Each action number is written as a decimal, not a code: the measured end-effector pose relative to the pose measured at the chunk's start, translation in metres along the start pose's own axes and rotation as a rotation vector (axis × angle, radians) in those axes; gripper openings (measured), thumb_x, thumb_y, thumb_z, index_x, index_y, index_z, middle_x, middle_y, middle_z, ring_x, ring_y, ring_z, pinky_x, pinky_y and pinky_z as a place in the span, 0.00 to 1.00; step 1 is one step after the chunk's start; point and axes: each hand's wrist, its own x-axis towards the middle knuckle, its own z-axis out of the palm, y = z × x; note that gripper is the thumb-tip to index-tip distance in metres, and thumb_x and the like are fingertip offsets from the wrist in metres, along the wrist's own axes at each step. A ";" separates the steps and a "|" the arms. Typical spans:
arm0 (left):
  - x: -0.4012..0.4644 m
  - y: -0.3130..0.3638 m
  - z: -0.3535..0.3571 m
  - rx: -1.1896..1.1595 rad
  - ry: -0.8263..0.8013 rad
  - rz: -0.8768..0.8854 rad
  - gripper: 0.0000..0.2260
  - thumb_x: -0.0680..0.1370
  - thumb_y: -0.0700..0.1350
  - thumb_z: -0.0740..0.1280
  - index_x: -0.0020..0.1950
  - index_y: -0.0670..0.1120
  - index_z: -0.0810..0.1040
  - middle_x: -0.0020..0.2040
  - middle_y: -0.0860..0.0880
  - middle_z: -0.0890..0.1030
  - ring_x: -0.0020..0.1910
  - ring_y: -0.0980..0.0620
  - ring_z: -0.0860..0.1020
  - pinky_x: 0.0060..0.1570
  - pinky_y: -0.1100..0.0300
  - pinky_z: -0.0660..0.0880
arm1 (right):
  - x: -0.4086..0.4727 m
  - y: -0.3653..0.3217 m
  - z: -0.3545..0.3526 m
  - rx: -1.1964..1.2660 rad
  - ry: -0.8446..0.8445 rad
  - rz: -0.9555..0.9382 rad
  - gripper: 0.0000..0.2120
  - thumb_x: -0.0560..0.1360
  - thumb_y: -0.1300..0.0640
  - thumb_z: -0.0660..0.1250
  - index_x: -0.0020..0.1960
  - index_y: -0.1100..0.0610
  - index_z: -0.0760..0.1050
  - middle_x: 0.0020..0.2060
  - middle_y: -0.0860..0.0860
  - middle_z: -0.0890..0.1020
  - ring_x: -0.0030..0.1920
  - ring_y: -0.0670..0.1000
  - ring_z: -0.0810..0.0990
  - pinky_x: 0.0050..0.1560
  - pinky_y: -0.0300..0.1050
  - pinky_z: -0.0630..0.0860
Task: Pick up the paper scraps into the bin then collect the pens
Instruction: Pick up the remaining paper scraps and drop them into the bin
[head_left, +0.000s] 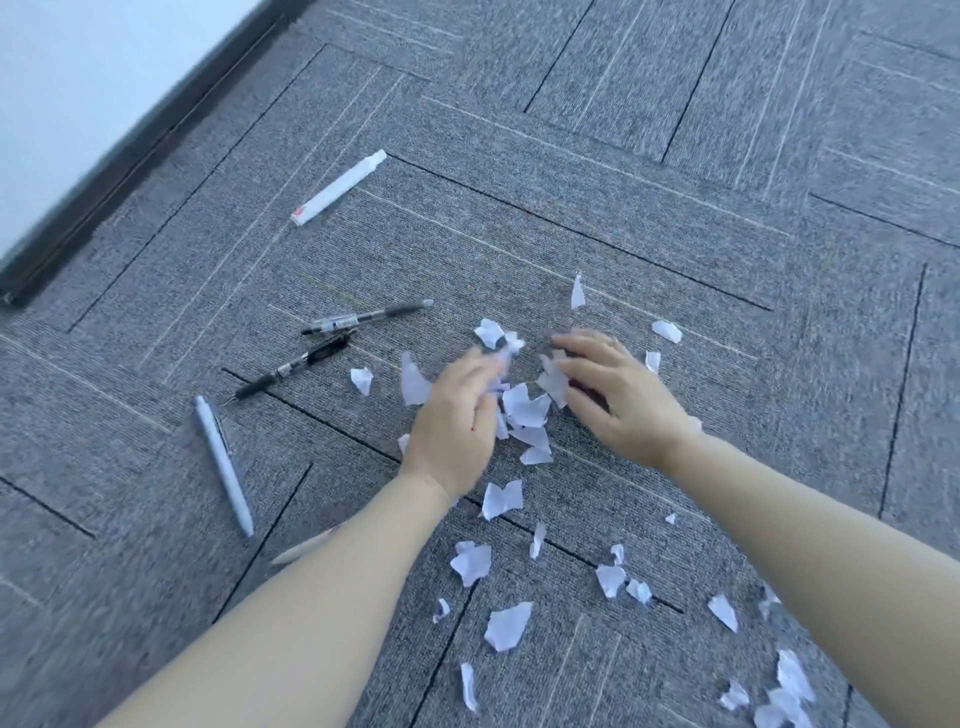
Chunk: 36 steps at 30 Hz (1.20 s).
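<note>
We see left hand (457, 415) & right hand (618, 395) over paper scraps (527, 408) on carpet (675, 234). Fingers blurred; grip can't tell, maybe gathering. Pens (291, 366) lie left.

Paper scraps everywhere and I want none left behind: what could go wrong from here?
1. Scraps lie far apart: one by the right forearm and one beyond the hands could be missed while both hands work the central pile.
2. No bin is in view, so a handful may shed pieces on the way.
3. The black pen lies close enough to get swept along.
</note>
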 end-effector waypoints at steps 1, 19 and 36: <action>-0.007 0.003 0.003 0.000 -0.046 0.069 0.18 0.81 0.41 0.54 0.71 0.49 0.70 0.72 0.51 0.69 0.74 0.57 0.59 0.74 0.52 0.57 | -0.013 -0.002 0.001 0.011 0.008 -0.027 0.19 0.79 0.46 0.55 0.66 0.49 0.74 0.70 0.46 0.71 0.72 0.48 0.64 0.70 0.57 0.64; -0.048 0.026 0.029 -0.003 -0.039 0.048 0.19 0.82 0.45 0.54 0.73 0.48 0.66 0.72 0.51 0.69 0.72 0.57 0.63 0.72 0.53 0.61 | -0.058 -0.011 0.014 0.179 0.112 0.046 0.24 0.77 0.48 0.58 0.72 0.49 0.66 0.70 0.45 0.70 0.71 0.45 0.66 0.70 0.58 0.66; 0.015 0.016 0.003 0.102 -0.112 0.041 0.19 0.76 0.39 0.54 0.62 0.43 0.77 0.61 0.47 0.78 0.61 0.50 0.74 0.63 0.50 0.70 | 0.002 -0.020 0.006 0.052 -0.013 -0.023 0.20 0.78 0.54 0.56 0.67 0.57 0.73 0.67 0.51 0.75 0.64 0.51 0.74 0.65 0.54 0.72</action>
